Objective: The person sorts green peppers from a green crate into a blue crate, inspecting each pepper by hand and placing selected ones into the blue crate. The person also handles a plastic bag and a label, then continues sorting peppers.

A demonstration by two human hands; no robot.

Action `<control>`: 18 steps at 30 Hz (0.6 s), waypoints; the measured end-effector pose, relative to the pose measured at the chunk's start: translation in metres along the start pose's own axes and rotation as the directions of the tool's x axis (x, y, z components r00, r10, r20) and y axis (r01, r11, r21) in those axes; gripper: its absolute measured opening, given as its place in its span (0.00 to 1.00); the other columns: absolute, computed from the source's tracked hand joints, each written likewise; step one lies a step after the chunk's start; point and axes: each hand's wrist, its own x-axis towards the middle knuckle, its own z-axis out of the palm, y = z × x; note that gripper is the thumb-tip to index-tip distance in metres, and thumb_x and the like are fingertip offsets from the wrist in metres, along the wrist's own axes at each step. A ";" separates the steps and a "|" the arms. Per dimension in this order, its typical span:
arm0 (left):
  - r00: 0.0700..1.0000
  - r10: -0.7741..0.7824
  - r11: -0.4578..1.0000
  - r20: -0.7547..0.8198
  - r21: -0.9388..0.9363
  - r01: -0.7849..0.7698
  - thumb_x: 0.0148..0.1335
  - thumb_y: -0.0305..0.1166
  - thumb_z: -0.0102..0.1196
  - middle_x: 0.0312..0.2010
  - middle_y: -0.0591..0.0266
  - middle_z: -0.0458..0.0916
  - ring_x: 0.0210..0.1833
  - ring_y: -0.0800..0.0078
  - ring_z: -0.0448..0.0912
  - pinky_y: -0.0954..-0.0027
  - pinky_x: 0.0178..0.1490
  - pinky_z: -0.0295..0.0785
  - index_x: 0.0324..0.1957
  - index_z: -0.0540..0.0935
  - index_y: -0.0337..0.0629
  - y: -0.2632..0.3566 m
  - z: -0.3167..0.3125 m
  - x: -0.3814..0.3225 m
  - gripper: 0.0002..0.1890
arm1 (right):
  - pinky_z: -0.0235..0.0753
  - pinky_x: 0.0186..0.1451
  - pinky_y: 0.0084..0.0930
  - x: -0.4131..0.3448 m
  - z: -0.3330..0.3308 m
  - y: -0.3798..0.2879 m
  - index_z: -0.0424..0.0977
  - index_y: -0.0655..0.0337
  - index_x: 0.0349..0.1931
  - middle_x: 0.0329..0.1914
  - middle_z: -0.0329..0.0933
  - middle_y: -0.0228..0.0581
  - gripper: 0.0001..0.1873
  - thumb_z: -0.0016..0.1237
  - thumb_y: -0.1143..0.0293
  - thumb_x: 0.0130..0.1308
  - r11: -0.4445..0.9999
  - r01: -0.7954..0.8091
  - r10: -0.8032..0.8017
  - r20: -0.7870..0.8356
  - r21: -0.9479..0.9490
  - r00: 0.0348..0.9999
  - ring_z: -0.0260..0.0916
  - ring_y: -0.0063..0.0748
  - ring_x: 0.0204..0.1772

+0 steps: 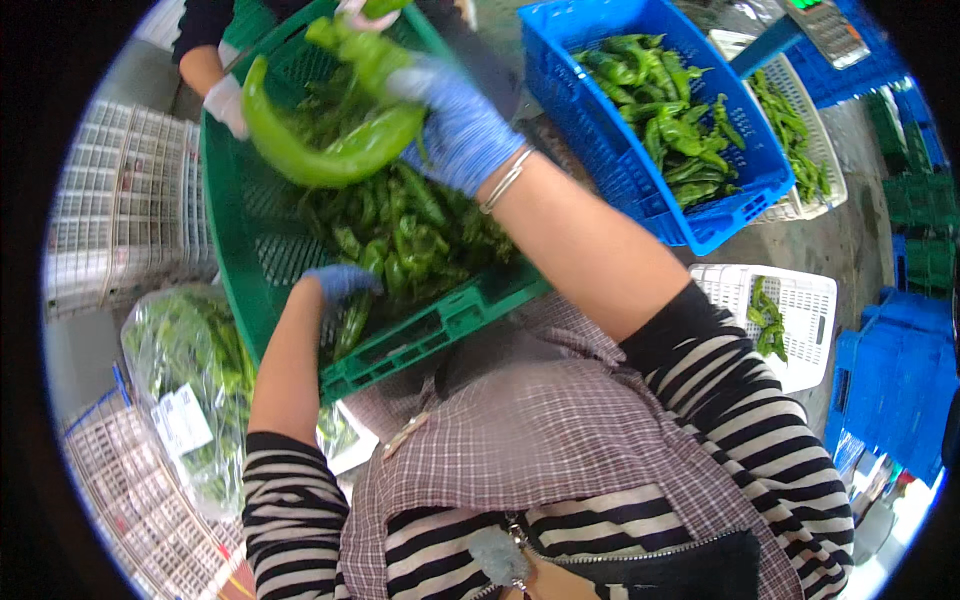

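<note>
My right hand (465,124), in a blue knit glove, is raised over a green plastic crate (240,225) and closed around several long green peppers (322,169). One curves toward the crate's far left side; the others are motion-blurred. Deeper in the crate lies a pile of shorter green peppers (412,247). My left hand (341,283), gloved in blue too, reaches among them near the left side, its fingertips partly hidden. Just below it is a green pepper (352,326), but I cannot tell whether the fingers grip it.
Opposite me, a co-worker's white-gloved hand (227,105) is at the crate's rim. A blue crate (570,97) of peppers stands at right, beside a white crate (832,172). Another white crate (810,315) holds a few peppers. At left lies a clear bag of greens (202,375).
</note>
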 end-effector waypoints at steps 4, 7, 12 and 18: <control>0.966 0.221 0.963 0.134 0.127 -0.237 0.56 0.46 0.64 0.67 0.48 0.67 0.69 0.44 0.64 0.34 0.62 0.67 0.61 0.76 0.46 -0.010 -0.003 0.000 0.32 | 0.87 0.48 0.42 0.000 0.002 -0.001 0.63 0.59 0.58 0.52 0.75 0.45 0.25 0.55 0.77 0.61 0.997 -0.039 0.041 -0.029 0.068 0.999 0.78 0.44 0.51; 0.966 0.247 0.944 0.072 0.206 -0.257 0.59 0.43 0.62 0.59 0.48 0.76 0.62 0.49 0.73 0.49 0.61 0.72 0.58 0.78 0.39 -0.016 -0.005 0.009 0.27 | 0.82 0.55 0.48 -0.001 0.007 -0.001 0.61 0.60 0.60 0.55 0.72 0.47 0.27 0.53 0.79 0.60 0.994 -0.072 0.077 -0.065 0.078 0.995 0.75 0.46 0.55; 0.915 0.279 0.870 -0.293 0.480 -0.111 0.53 0.50 0.67 0.58 0.40 0.78 0.62 0.49 0.75 0.59 0.66 0.67 0.56 0.78 0.28 -0.026 -0.002 0.003 0.36 | 0.73 0.66 0.37 -0.003 0.014 -0.010 0.65 0.64 0.64 0.61 0.73 0.43 0.33 0.56 0.74 0.56 0.996 -0.029 0.011 0.197 0.086 0.980 0.73 0.39 0.61; 0.757 0.341 0.831 -0.558 -0.198 -0.520 0.49 0.33 0.64 0.44 0.54 0.82 0.46 0.61 0.79 0.62 0.51 0.73 0.56 0.77 0.31 -0.017 -0.006 -0.078 0.30 | 0.77 0.59 0.35 -0.027 0.038 -0.030 0.62 0.62 0.65 0.59 0.72 0.40 0.33 0.56 0.66 0.59 0.997 -0.053 0.044 0.167 0.054 0.985 0.72 0.35 0.58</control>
